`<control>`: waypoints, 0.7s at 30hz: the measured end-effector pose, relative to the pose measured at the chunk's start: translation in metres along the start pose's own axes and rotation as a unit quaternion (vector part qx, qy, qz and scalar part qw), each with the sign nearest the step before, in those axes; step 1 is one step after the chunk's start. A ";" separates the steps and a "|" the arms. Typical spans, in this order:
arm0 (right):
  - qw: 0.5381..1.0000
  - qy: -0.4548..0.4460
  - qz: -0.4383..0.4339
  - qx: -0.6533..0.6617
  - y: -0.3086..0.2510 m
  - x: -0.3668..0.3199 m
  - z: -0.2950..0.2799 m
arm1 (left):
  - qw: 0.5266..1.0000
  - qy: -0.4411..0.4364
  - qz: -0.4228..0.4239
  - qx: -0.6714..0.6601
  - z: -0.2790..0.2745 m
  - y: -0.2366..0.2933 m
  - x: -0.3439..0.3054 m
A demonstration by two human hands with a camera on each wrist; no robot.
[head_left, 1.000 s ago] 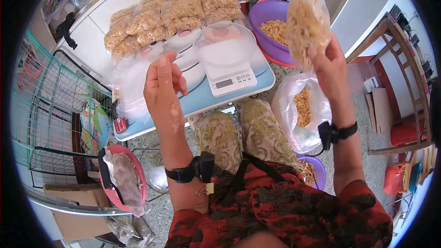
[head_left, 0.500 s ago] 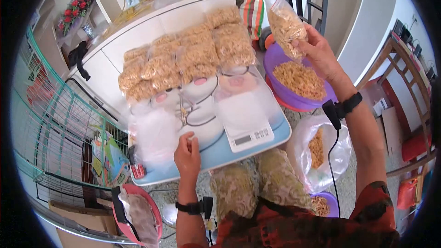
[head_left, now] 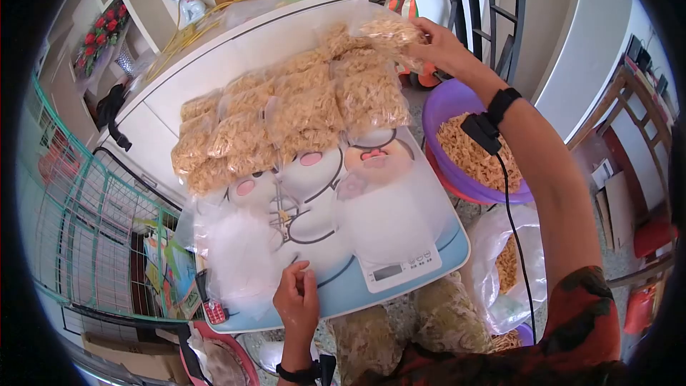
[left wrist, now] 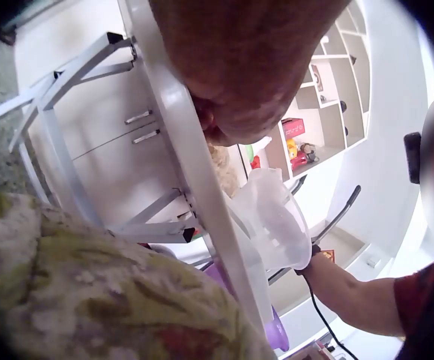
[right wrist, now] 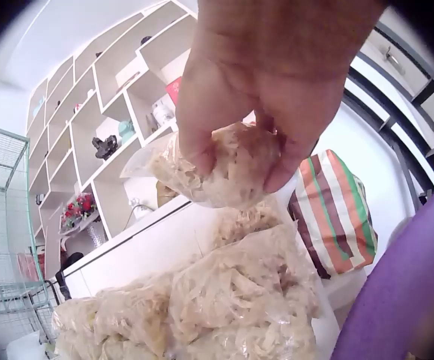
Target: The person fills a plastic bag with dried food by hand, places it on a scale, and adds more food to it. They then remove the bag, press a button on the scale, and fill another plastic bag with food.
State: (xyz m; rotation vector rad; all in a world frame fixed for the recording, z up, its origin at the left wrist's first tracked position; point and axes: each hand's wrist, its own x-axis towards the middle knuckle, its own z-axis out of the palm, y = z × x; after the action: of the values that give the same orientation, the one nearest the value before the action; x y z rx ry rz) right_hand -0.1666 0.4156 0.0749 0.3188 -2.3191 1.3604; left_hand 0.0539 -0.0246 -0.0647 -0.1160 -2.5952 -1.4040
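Over the far right corner of the table, my right hand (head_left: 437, 46) grips a clear plastic bag of pale dried shreds (head_left: 389, 33). The right wrist view shows the fingers and thumb pinching this bag (right wrist: 236, 169) just above the stacked bags (right wrist: 239, 281). Similar filled bags (head_left: 300, 104) lie piled in rows along the table's back. My left hand (head_left: 296, 299), fingers loosely curled and holding nothing, is by the front edge. Right of it stands a white kitchen scale (head_left: 400, 271) under a translucent bowl (head_left: 389, 225). Flat clear bags (head_left: 239, 250) lie to its left.
A purple basin of shreds (head_left: 437, 111) stands right of the table (head_left: 329, 289). Below it is an open plastic sack (head_left: 529, 300) with more shreds. A wire cage (head_left: 93, 207) stands at the left, a small red phone (head_left: 215, 312) at the table's left corner, shelves (head_left: 146, 0) behind.
My right hand has carried the filled bag from the right, past the purple basin, to the far end of the pile. My left hand has come lower, toward the table's front edge. The view has shifted.
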 end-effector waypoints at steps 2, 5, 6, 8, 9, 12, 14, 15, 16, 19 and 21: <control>1.000 -0.004 -0.003 -0.026 0.001 0.010 0.007 | 1.000 -0.007 -0.014 -0.003 0.001 -0.002 0.000; 0.998 -0.009 -0.002 -0.055 0.011 0.026 0.014 | 0.999 -0.020 -0.035 -0.017 0.000 0.000 0.000; 0.998 -0.020 -0.003 -0.058 0.014 0.033 0.015 | 0.999 -0.020 -0.030 -0.016 0.000 0.000 0.000; 0.992 -0.032 -0.024 -0.123 0.020 0.041 0.018 | 0.999 -0.025 -0.031 -0.016 -0.001 0.001 0.000; 0.981 -0.034 -0.044 -0.186 0.016 0.044 0.017 | 0.999 -0.029 -0.036 -0.018 -0.001 0.002 0.001; 0.954 -0.036 -0.082 -0.288 0.011 0.055 0.024 | 0.998 -0.033 -0.047 -0.001 -0.002 0.007 0.002; 0.943 -0.042 -0.094 -0.315 0.015 0.065 0.029 | 0.998 -0.033 -0.048 0.011 -0.002 0.007 0.003; 0.940 -0.049 -0.097 -0.324 0.018 0.071 0.032 | 0.998 -0.032 -0.046 0.012 -0.002 0.006 0.003; 0.936 -0.057 -0.100 -0.332 0.022 0.077 0.034 | 0.998 -0.031 -0.046 0.014 -0.001 0.005 0.003; 0.929 -0.073 -0.105 -0.348 0.031 0.089 0.041 | 0.999 -0.022 -0.041 -0.009 0.002 0.004 0.003; 0.921 -0.089 -0.084 -0.369 0.031 0.088 0.046 | 0.998 -0.025 -0.047 -0.018 0.002 0.005 0.003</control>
State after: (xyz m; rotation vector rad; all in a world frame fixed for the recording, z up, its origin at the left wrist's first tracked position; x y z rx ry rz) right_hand -0.2679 0.3929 0.0728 0.3920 -2.6759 0.3201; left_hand 0.0512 -0.0209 -0.0611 -0.0337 -2.6494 -1.4979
